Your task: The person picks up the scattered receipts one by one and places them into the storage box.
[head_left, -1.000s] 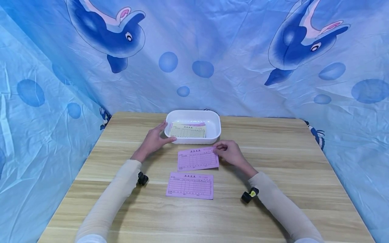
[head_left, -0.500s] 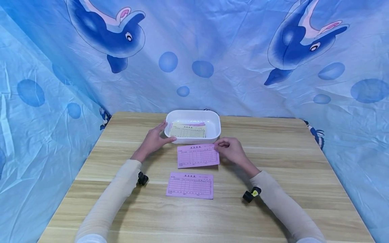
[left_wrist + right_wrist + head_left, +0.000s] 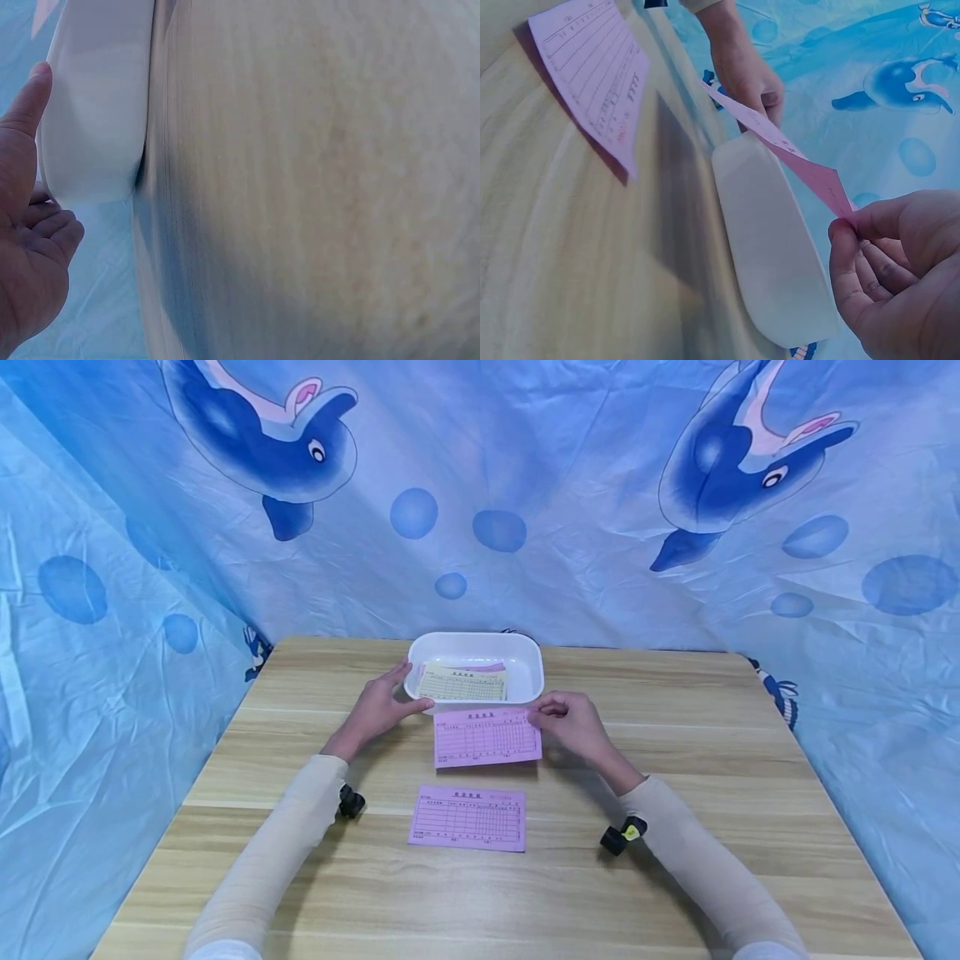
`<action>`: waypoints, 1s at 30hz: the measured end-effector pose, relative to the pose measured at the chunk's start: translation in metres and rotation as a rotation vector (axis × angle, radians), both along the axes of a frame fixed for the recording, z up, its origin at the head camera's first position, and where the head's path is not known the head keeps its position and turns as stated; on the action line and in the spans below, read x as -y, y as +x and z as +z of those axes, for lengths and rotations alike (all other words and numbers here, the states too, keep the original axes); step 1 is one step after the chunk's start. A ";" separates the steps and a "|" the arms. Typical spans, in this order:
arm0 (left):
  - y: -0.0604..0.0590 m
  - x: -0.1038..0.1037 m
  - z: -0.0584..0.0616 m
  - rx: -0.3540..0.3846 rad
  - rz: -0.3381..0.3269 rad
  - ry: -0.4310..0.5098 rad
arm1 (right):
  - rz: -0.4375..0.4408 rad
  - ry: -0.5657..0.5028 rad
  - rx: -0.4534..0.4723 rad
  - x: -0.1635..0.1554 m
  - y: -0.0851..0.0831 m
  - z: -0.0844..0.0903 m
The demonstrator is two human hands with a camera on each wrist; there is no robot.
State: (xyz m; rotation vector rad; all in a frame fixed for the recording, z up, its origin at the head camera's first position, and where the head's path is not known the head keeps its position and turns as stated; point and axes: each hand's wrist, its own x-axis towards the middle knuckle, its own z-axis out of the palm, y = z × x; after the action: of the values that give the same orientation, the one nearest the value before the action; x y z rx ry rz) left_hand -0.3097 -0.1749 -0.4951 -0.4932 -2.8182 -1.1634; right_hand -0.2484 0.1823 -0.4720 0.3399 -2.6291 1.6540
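Observation:
Pinched by one corner between thumb and finger of my right hand (image 3: pixel 573 727) is a pink receipt slip (image 3: pixel 487 739), printed with a table. It is raised off the table, its upper edge overlapping the near rim of a white plastic basin (image 3: pixel 534 681) in the head view. The right wrist view shows the slip bent, above the basin's level. My left hand (image 3: pixel 378 706) holds the basin's left corner, thumb along the near rim and fingers at the left side. Inside lie a pale yellow receipt slip (image 3: pixel 465 685) and pink paper partly under it.
A second pink receipt slip (image 3: pixel 467 818) lies flat on the wooden table (image 3: pixel 675 718), nearer the body. Behind the table's far edge hangs a blue curtain (image 3: pixel 585 602) with dolphins printed on it. Each wrist wears a small black camera.
The right hand has lifted the pinched pink slip from near the table and moved it away from the body, up to the basin's near rim. The left hand stays on the basin.

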 end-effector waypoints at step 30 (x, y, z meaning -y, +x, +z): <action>-0.004 0.002 -0.003 0.015 0.005 0.002 | -0.062 -0.015 -0.107 0.017 -0.034 0.048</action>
State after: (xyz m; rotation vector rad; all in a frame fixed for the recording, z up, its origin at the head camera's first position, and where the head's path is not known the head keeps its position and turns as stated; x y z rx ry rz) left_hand -0.3133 -0.1766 -0.4981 -0.4795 -2.8287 -1.1746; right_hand -0.2825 0.1658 -0.4242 0.3335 -2.5228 1.5899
